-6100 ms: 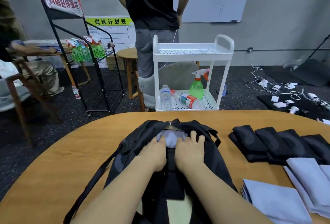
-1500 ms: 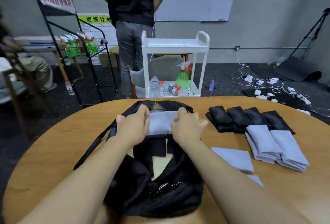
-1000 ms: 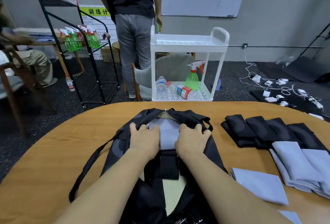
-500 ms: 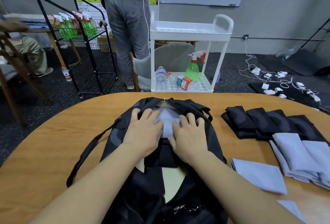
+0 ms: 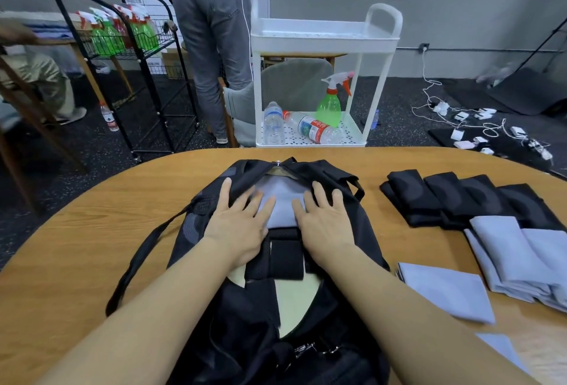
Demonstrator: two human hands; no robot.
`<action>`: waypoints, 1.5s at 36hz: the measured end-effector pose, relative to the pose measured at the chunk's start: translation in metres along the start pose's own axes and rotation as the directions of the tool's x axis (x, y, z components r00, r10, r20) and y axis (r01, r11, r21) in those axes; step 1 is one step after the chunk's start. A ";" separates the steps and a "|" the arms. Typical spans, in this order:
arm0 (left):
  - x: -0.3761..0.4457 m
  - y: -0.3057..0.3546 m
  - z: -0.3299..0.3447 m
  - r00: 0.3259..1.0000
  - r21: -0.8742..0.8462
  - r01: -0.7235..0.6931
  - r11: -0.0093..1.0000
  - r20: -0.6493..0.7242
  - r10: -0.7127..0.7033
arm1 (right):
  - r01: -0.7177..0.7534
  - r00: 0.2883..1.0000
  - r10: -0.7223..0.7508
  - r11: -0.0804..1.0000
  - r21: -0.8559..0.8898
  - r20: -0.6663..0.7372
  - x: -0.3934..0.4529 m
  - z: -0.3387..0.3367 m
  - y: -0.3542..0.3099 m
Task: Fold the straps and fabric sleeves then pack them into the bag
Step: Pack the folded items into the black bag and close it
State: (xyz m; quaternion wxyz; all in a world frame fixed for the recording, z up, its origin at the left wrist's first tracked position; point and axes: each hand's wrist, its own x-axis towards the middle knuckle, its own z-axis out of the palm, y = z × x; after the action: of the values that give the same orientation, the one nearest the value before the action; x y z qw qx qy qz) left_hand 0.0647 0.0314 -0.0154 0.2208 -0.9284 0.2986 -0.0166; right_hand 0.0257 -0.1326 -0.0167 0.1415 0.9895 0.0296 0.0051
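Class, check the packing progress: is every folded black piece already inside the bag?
No, a row of folded black pieces lies on the table, right of the bag.

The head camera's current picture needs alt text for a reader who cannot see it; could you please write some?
Both hands, left hand and right hand, press flat on a pale grey folded sleeve inside an open black bag on a wooden table. Folded black straps and more grey sleeves wait to the right.
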 end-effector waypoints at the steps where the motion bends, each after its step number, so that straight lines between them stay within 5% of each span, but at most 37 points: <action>1: 0.001 -0.001 0.000 1.000 0.000 0.002 1.000 0.013 -0.002 | -0.005 1.000 0.005 1.000 0.005 0.010 0.000 0.001 0.000; 9: -0.002 -0.002 -0.009 1.000 0.006 0.007 1.000 0.015 -0.007 | 0.003 1.000 -0.004 1.000 0.026 0.018 -0.003 -0.008 0.002; 16: -0.021 0.000 -0.031 0.997 -0.097 -0.028 0.995 -0.080 0.020 | 0.028 0.981 -0.006 0.993 0.112 -0.192 -0.035 -0.023 0.013; 21: -0.034 0.028 -0.059 0.963 -0.334 -0.059 0.941 -0.267 -0.035 | -0.019 0.891 0.086 0.988 0.153 -0.445 -0.073 -0.017 0.033; 26: -0.038 0.082 -0.087 0.900 -0.417 -0.149 0.897 -0.434 -0.052 | -0.110 0.827 0.246 0.952 0.284 -0.505 -0.127 -0.005 0.079; 29: -0.033 0.119 -0.096 0.862 -0.412 -0.225 0.883 -0.507 -0.016 | -0.269 0.822 0.404 0.896 0.352 -0.400 -0.157 0.005 0.113; 33: -0.021 0.163 -0.104 0.895 -0.411 -0.250 0.877 -0.443 0.048 | -0.464 0.848 0.516 0.832 0.304 -0.119 -0.189 0.020 0.144; 46: 0.001 0.211 -0.096 0.986 -0.436 -0.149 0.888 -0.133 0.100 | -0.628 0.757 0.650 0.694 0.352 0.067 -0.196 0.049 0.140; 54: 0.014 0.208 -0.099 0.991 -0.475 -0.120 0.872 -0.004 0.134 | -0.741 0.653 0.695 0.504 0.443 0.302 -0.188 0.050 0.144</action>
State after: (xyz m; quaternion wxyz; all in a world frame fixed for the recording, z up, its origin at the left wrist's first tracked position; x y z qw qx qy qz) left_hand -0.0538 -0.1673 -0.0147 -0.0078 -0.9326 0.3507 0.0850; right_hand -0.1530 -0.2956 -0.0249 -0.1513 0.9086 -0.3890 0.0131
